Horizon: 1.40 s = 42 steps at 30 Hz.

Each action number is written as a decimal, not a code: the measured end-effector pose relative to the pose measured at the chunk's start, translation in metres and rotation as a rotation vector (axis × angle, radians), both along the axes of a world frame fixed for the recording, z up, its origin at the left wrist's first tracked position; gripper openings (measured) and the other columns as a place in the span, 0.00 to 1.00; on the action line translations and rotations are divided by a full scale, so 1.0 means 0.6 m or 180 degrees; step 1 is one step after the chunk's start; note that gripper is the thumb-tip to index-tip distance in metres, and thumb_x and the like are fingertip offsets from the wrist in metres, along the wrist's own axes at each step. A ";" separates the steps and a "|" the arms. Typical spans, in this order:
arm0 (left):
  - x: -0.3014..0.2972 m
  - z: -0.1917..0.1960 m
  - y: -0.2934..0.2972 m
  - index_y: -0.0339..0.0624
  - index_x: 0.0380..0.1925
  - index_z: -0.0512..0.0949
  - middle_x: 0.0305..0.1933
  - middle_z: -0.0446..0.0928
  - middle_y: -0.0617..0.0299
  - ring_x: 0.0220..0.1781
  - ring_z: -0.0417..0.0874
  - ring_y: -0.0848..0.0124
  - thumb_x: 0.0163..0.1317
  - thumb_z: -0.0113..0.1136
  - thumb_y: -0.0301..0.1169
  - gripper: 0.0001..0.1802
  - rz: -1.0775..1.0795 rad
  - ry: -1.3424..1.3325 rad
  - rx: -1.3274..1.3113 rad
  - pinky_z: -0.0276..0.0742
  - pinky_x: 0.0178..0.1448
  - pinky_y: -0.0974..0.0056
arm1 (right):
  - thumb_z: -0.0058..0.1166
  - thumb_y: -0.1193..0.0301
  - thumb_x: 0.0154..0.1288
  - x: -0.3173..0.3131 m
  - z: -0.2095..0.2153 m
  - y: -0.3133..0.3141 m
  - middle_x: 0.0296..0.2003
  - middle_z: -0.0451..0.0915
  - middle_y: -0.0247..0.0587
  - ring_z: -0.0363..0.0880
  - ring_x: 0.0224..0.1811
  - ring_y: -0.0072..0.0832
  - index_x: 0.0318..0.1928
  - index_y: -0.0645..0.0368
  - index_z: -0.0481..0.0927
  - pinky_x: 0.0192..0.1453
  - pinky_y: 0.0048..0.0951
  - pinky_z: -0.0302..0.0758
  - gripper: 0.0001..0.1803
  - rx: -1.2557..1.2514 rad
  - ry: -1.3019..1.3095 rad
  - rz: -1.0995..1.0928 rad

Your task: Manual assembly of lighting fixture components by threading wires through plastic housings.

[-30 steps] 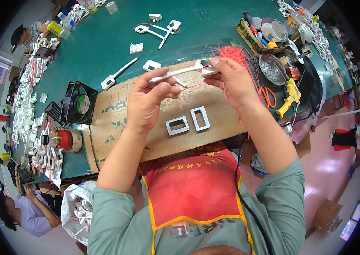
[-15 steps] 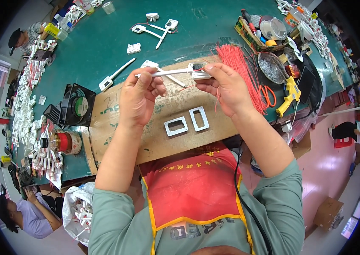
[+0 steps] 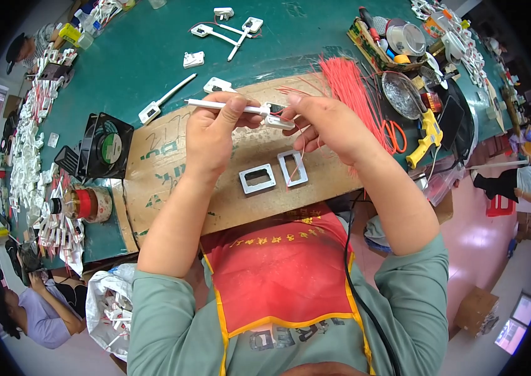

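Note:
My left hand (image 3: pixel 210 135) pinches a white plastic stick-shaped piece (image 3: pixel 225 107), which lies nearly level above the cardboard. Its boxy open head (image 3: pixel 276 116), with a dark part inside, points right. Thumb and fingers of my right hand (image 3: pixel 337 128) are closed at that head, on a thin red wire (image 3: pixel 304 139) that dangles below. The fingertips partly hide where the wire enters. Beneath my hands, two white rectangular frames (image 3: pixel 257 180) lie on the cardboard sheet (image 3: pixel 184 203). Another white piece (image 3: pixel 218 84) lies partly behind my left hand.
A bundle of red wires (image 3: pixel 356 94) lies at right, beside a yellow glue gun (image 3: pixel 427 139) and a metal dish (image 3: pixel 400 95). A black fan (image 3: pixel 107 147) and a jar (image 3: pixel 94 205) stand left. More white pieces (image 3: pixel 234 37) lie farther back. Other people sit at left.
The white piece and my hands have shifted slightly left and down. My right hand has moved from gripping the piece's head to the red wire beside it.

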State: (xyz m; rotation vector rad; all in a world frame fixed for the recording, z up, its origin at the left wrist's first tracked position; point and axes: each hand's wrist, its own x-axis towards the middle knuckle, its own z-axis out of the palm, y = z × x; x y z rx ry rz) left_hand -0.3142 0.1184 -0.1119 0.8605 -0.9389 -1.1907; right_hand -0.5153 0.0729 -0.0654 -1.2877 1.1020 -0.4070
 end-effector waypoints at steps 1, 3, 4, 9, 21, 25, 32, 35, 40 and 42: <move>0.000 -0.001 0.002 0.34 0.38 0.76 0.37 0.81 0.53 0.35 0.83 0.69 0.66 0.57 0.36 0.13 -0.0039 -0.0085 -0.0041 0.81 0.41 0.65 | 0.48 0.54 0.70 -0.001 0.007 -0.004 0.34 0.81 0.37 0.79 0.28 0.22 0.43 0.61 0.80 0.33 0.22 0.74 0.21 0.0262 -0.0044 -0.0104; 0.002 0.001 0.005 0.34 0.37 0.76 0.37 0.81 0.54 0.35 0.83 0.69 0.66 0.57 0.36 0.14 -0.0051 -0.0105 -0.0106 0.80 0.41 0.66 | 0.49 0.55 0.69 -0.002 0.010 -0.010 0.33 0.81 0.37 0.78 0.27 0.21 0.42 0.60 0.80 0.33 0.21 0.73 0.20 0.0520 -0.0082 -0.0200; 0.003 0.001 0.007 0.33 0.37 0.77 0.36 0.81 0.54 0.35 0.82 0.70 0.66 0.58 0.36 0.14 -0.0070 -0.0129 -0.0167 0.80 0.41 0.66 | 0.49 0.57 0.69 -0.003 0.008 -0.013 0.33 0.81 0.37 0.78 0.26 0.20 0.43 0.60 0.80 0.33 0.21 0.72 0.19 0.0465 -0.0051 -0.0024; 0.007 -0.005 0.009 0.33 0.37 0.78 0.36 0.80 0.55 0.34 0.82 0.70 0.66 0.58 0.34 0.12 -0.0053 -0.0087 -0.0143 0.80 0.41 0.67 | 0.52 0.61 0.67 0.001 -0.012 -0.010 0.32 0.81 0.37 0.75 0.26 0.19 0.44 0.61 0.81 0.33 0.21 0.71 0.16 -0.0073 0.0083 0.0354; 0.012 -0.001 0.010 0.33 0.37 0.78 0.38 0.81 0.53 0.36 0.84 0.68 0.64 0.59 0.29 0.08 -0.0023 0.0506 0.0093 0.83 0.42 0.65 | 0.58 0.68 0.60 0.019 -0.033 0.012 0.27 0.77 0.40 0.78 0.30 0.33 0.36 0.59 0.84 0.33 0.31 0.73 0.09 -0.3021 0.0605 0.0151; 0.020 -0.007 0.010 0.35 0.39 0.77 0.39 0.81 0.50 0.34 0.84 0.67 0.64 0.59 0.30 0.09 -0.0055 0.0366 0.0043 0.83 0.41 0.63 | 0.60 0.71 0.56 0.030 -0.030 0.025 0.28 0.76 0.40 0.78 0.30 0.39 0.32 0.57 0.83 0.32 0.35 0.73 0.05 -0.3876 0.0691 0.0066; 0.020 -0.004 0.008 0.34 0.36 0.79 0.35 0.81 0.54 0.33 0.84 0.69 0.62 0.61 0.29 0.08 0.0068 0.0255 0.0085 0.83 0.41 0.66 | 0.59 0.74 0.54 0.047 -0.023 0.028 0.25 0.75 0.37 0.77 0.28 0.38 0.31 0.55 0.81 0.31 0.38 0.72 0.02 -0.4654 0.0999 0.0219; 0.018 -0.007 0.004 0.34 0.39 0.78 0.37 0.81 0.52 0.34 0.84 0.68 0.66 0.57 0.33 0.11 0.0125 0.0396 0.0039 0.83 0.42 0.65 | 0.59 0.73 0.54 0.045 -0.028 0.021 0.26 0.75 0.37 0.77 0.28 0.39 0.32 0.54 0.80 0.31 0.39 0.72 0.04 -0.4752 0.1014 0.0139; 0.028 -0.002 0.006 0.29 0.44 0.75 0.40 0.80 0.49 0.37 0.85 0.65 0.70 0.48 0.48 0.27 -0.0066 0.0710 0.0184 0.83 0.44 0.64 | 0.58 0.73 0.55 0.039 -0.035 0.019 0.27 0.76 0.36 0.77 0.29 0.38 0.34 0.54 0.79 0.33 0.38 0.71 0.05 -0.4747 0.1042 0.0212; 0.025 -0.003 0.006 0.28 0.45 0.74 0.40 0.80 0.48 0.37 0.85 0.65 0.69 0.48 0.50 0.29 -0.0022 0.0711 0.0228 0.83 0.43 0.64 | 0.58 0.73 0.55 0.037 -0.036 0.017 0.27 0.77 0.36 0.77 0.30 0.37 0.35 0.54 0.79 0.34 0.37 0.71 0.06 -0.4793 0.1061 0.0323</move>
